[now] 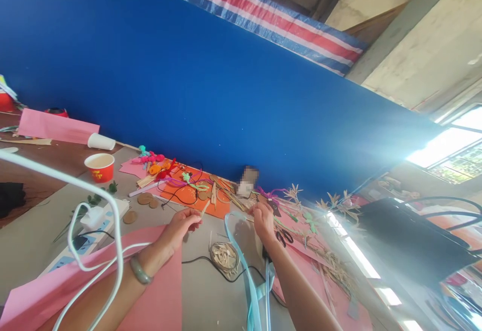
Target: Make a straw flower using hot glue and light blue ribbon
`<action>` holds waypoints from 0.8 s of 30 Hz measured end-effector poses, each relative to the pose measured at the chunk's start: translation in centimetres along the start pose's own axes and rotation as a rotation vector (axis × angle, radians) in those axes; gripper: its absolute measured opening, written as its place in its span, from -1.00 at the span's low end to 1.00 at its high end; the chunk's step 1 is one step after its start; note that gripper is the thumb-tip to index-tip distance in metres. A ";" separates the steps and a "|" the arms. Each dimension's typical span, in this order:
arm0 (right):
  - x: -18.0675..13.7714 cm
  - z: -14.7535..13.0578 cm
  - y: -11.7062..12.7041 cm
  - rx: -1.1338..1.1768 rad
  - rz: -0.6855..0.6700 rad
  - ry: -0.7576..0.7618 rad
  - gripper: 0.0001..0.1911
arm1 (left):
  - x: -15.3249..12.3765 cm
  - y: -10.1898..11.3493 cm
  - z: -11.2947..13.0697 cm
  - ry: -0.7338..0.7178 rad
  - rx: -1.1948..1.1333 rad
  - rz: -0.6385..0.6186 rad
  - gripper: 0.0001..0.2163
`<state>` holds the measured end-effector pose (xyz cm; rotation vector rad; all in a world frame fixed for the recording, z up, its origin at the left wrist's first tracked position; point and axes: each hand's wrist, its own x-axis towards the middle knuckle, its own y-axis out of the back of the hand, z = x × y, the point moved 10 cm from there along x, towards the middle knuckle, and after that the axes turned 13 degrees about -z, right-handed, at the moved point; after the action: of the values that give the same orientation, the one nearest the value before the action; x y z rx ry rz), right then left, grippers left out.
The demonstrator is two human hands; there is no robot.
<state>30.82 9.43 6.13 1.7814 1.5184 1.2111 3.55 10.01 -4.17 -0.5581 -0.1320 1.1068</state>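
My left hand (183,224) reaches out over the grey table (33,240), its fingers pinched on a thin pale strip (204,209) like a sliver of bamboo or straw. A green bangle (138,269) sits on that wrist. My right hand (262,222) is closed next to it, fingers curled on the other end of the strip or on a small piece I cannot make out. Between and below the hands lies a small round coil of pale strips (224,256). A light blue band (244,265) loops up under the right forearm.
An orange sheet (188,195) holds coloured cords, wooden discs (145,198) and sticks. Pink paper (165,291) lies under my left arm. A red paper cup (100,166), a tipped white cup (101,141), a power strip (96,225) with white cable, scissors (284,237) and a black bag (410,240) surround it. A blue wall stands behind.
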 end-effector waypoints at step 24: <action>-9.8 -8.0 11.2 0.481 0.250 -0.087 -0.80 | -0.3 -0.2 0.8 -0.033 0.008 -0.023 -0.84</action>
<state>29.83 -4.10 16.20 2.3614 1.6728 0.9061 3.27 9.96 -3.35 -0.5297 -0.1623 1.0937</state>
